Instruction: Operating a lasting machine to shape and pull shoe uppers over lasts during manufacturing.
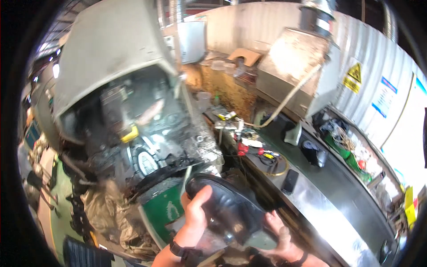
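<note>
A glossy black shoe (231, 209), slightly blurred, is held up in front of me, slanting from upper left to lower right. My left hand (195, 213) grips its left side, thumb laid over the black surface. At the lower right end, my right hand (282, 240) closes around the shoe's edge by a pale grey part. The undersides of both hands' grips are hidden. Beyond them stands a machine with a raised grey hood (111, 40); a pale-patterned sole-shaped mould (147, 161) sits in its opening.
A green panel (162, 209) lies beneath the shoe. To the right runs a dark conveyor belt (338, 187) carrying another black shoe (314, 154). A phone (290, 181) rests on its metal edge (320, 218). Brown sheeting (109, 218) hangs at left; a hooded duct (289, 62) stands behind.
</note>
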`<state>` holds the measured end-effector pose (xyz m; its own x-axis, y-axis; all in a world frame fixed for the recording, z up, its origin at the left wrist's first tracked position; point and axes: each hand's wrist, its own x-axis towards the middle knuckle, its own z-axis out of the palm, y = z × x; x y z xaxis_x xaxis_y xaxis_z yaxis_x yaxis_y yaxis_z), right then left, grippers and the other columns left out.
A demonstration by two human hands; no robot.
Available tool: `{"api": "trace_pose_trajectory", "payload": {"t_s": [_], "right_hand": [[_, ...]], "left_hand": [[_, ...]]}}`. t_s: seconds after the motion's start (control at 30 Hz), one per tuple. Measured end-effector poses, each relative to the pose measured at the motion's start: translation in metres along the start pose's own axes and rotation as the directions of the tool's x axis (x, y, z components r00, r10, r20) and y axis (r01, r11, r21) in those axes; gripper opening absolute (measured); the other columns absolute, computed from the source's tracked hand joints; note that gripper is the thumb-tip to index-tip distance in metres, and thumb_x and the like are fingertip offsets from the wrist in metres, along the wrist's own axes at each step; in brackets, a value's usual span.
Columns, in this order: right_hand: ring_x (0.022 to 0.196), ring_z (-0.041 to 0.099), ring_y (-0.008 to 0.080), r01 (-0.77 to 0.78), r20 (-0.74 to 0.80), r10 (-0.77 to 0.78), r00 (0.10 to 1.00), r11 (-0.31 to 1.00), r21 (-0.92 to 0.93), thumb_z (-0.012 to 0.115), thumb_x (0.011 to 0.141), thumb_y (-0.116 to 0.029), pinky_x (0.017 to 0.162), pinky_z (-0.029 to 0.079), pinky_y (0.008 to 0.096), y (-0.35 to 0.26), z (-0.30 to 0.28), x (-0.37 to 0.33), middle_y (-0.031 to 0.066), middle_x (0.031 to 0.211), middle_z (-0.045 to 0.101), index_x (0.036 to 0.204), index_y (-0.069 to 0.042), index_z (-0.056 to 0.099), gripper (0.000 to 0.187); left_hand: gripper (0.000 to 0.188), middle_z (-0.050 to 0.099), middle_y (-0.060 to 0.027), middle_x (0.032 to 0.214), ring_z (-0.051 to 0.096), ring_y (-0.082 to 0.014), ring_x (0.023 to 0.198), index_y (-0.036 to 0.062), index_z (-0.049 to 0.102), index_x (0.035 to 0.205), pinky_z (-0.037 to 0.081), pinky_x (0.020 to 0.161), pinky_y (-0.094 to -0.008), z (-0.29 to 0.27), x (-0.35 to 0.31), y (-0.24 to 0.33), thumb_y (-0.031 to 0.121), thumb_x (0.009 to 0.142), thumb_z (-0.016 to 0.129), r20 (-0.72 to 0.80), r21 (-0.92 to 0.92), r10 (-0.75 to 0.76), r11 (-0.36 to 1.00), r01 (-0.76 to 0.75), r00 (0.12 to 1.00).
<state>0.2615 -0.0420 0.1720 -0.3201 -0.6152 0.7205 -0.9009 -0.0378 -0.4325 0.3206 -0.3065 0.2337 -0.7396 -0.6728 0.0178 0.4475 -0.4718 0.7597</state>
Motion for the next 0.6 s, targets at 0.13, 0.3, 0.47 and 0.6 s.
{"api": "trace_pose_trajectory", "payload": {"t_s": [0.13,0.3,0.47,0.6], "right_hand": [[0.116,0.066,0.0367,-0.151,-0.193,0.176,0.965,0.979,0.137,0.094,0.069,-0.026,0.107,0.047,0.0511,0.008,-0.026,0.007,0.0281,0.126,0.065,0.138,0.008,0.052,0.088],[0.104,0.067,0.0225,-0.447,-0.282,0.938,0.2,0.344,0.826,0.071,0.085,-0.009,0.088,0.055,0.0333,0.07,-0.1,-0.065,0.0134,0.119,0.068,0.144,-0.006,0.05,0.062],[0.12,0.059,0.0322,-0.38,-0.08,0.711,0.698,0.464,0.8,0.054,0.096,-0.044,0.101,0.049,0.0461,0.122,-0.141,-0.081,0.0173,0.137,0.059,0.144,-0.009,0.051,0.06],[0.123,0.057,0.0326,-0.482,0.038,0.851,0.523,0.259,0.837,0.049,0.099,-0.041,0.106,0.045,0.0462,0.183,-0.235,-0.161,0.0164,0.139,0.057,0.144,-0.008,0.05,0.055]], "left_hand": [[0.038,0.072,-0.0134,0.108,0.07,-0.0268,0.094,-0.0012,0.066,0.114,0.057,0.088,-0.0427,0.011,0.016,-0.078,0.029,0.091,0.068,-0.071,0.022,-0.319,0.947,0.321,0.945],[0.018,0.063,-0.0026,0.09,0.066,-0.0183,0.089,0.0078,0.065,0.104,0.055,0.075,-0.0337,0.02,0.023,-0.217,0.023,0.094,0.063,0.524,0.65,-0.406,0.759,-0.043,0.749],[0.058,0.064,-0.0187,0.133,0.064,-0.0238,0.121,-0.0058,0.048,0.142,0.05,0.102,-0.0337,0.086,0.008,-0.299,0.023,0.095,0.068,0.368,0.658,-0.527,0.73,0.186,0.766],[0.057,0.059,-0.0197,0.139,0.061,-0.0243,0.125,-0.0018,0.051,0.141,0.05,0.102,-0.0338,0.071,0.013,-0.298,0.031,0.097,0.067,0.208,0.779,-0.526,0.599,0.185,0.825]]}}
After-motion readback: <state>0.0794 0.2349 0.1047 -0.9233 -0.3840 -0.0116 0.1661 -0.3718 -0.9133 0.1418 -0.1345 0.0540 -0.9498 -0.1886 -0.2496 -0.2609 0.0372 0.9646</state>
